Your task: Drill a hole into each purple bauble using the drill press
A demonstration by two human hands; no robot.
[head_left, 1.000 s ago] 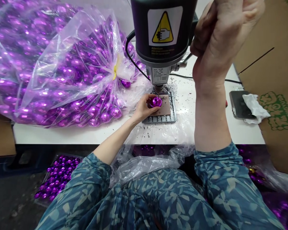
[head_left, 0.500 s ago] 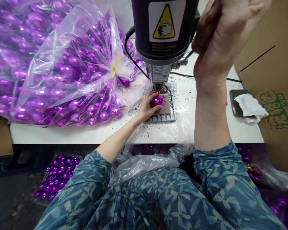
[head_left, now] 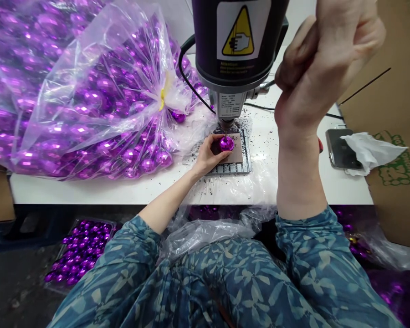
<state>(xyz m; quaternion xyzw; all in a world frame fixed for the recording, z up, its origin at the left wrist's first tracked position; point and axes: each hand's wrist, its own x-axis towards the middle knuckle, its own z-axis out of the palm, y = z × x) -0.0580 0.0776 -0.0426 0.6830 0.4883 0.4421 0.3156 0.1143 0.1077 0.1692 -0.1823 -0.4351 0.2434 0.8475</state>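
Under the chuck of a drill press [head_left: 227, 122], a shiny purple faceted ball [head_left: 227, 143] sits on a brown square board [head_left: 237, 156]. The board lies on the slotted metal base [head_left: 248, 169]. My left hand [head_left: 208, 154] grips the ball from its left side, thumb in front and fingers behind. The drill bit comes down at the ball's top; whether it is inside the ball I cannot tell. At the upper right, my right hand [head_left: 331, 54] is closed around the drill press handle [head_left: 269, 84], whose end is hidden in the fist.
A big clear bag [head_left: 99, 100] of purple balls, tied with yellow, fills the table's left. A phone [head_left: 340, 148] with white tissue [head_left: 372, 150] lies at right, beside a cardboard box [head_left: 403, 114]. Dark shavings surround the base. Below left stands a tray of purple balls [head_left: 82, 248].
My right fist has turned and lowered slightly with the handle. The ball and my left hand stay in place. The tissue on the phone now spreads further right.
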